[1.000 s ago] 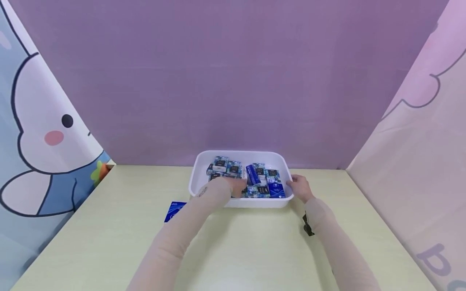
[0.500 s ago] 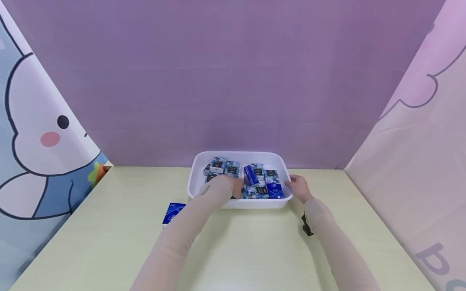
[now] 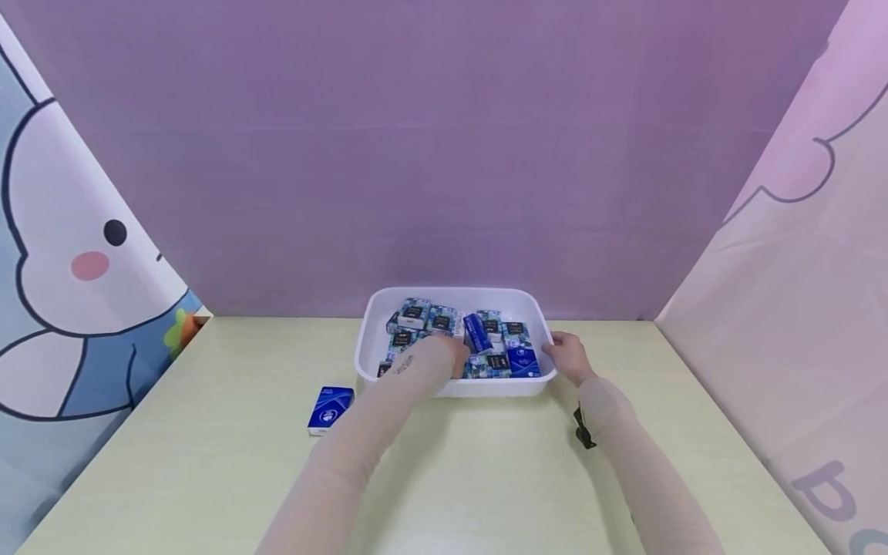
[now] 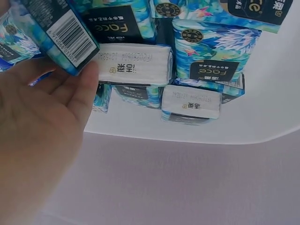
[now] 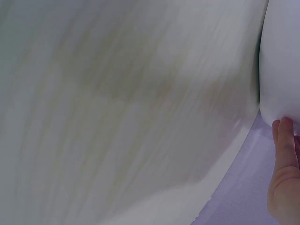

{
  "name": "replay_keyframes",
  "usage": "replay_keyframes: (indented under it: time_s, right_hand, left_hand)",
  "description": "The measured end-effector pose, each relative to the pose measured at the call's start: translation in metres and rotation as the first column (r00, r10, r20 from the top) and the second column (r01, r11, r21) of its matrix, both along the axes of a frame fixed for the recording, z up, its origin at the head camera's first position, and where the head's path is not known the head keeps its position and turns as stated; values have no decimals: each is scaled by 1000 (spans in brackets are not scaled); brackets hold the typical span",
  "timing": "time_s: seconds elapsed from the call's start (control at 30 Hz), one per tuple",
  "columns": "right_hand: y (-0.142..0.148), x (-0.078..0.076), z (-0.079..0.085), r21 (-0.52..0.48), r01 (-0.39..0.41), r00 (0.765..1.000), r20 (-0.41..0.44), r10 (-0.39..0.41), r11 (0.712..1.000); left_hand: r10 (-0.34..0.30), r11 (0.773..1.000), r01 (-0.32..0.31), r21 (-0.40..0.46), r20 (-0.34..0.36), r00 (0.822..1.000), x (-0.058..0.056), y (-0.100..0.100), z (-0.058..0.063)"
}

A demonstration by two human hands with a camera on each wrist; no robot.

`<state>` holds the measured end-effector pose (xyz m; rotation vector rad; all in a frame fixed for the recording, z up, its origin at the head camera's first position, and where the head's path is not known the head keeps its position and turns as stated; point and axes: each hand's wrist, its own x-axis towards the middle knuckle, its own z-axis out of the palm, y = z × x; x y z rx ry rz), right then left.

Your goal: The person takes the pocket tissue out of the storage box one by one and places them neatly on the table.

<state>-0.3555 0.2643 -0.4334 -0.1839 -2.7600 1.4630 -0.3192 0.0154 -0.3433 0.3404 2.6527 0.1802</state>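
Note:
My left hand [image 3: 454, 356] reaches into a white plastic tub [image 3: 454, 389] filled with blue tissue packs. In the left wrist view, its fingers [image 4: 86, 86] hold a blue floral tissue pack [image 4: 58, 35], tilted so its barcode shows. Beside it lie other packs, including a white-sided tissue pack [image 4: 133, 65] and a floral tissue pack [image 4: 213, 51]. My right hand [image 3: 569, 358] grips the tub's right rim; in the right wrist view its fingers [image 5: 285, 140] lie along the outer wall. What its thumb does is hidden.
A dark blue tissue pack [image 3: 331, 408] lies alone on the pale table [image 3: 486, 478], left of the tub. Behind the tub stands a purple wall [image 3: 444, 154]. Printed cloth panels close off both sides. A small black strap [image 3: 584, 430] shows beside the right forearm.
My left hand has shifted slightly within the tub, and its forearm has moved right, uncovering more of the lone pack on the table. The right hand stays at the rim.

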Motion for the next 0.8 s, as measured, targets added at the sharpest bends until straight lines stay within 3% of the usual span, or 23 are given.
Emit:
replay_keyframes:
  time_s: [0.17,0.23,0.4,0.47,0.63,0.67,0.8]
  right_hand:
    - [0,3,0,0,0,1000,-6,0,1000]
    - [0,3,0,0,0,1000,-3,0,1000]
    - [0,4,0,-2,6,1000,-2,-6,1000]
    - [1,4,1,-2,4,1000,-4,-4,1000]
    - [2,4,1,-3,2,1000,1,-2,1000]
    - [2,4,1,-5,6,1000,3,-6,1000]
    - [3,5,1,-5,5,1000,10,-5,1000]
  left_hand:
    - [-146,982,141,-126,-29,989,-6,6,-5]
    - [-240,954,226,-198,-51,969,-9,8,-7]
    - [-371,901,331,-282,-102,923,-12,10,-10]
    - [-365,905,324,-277,-111,924,-13,10,-11]
    - [-408,874,348,-339,-123,905,-14,11,-16]
    - [-430,861,360,-360,-134,893,-14,12,-17]
    - [-442,850,362,-382,-145,885,-16,14,-20]
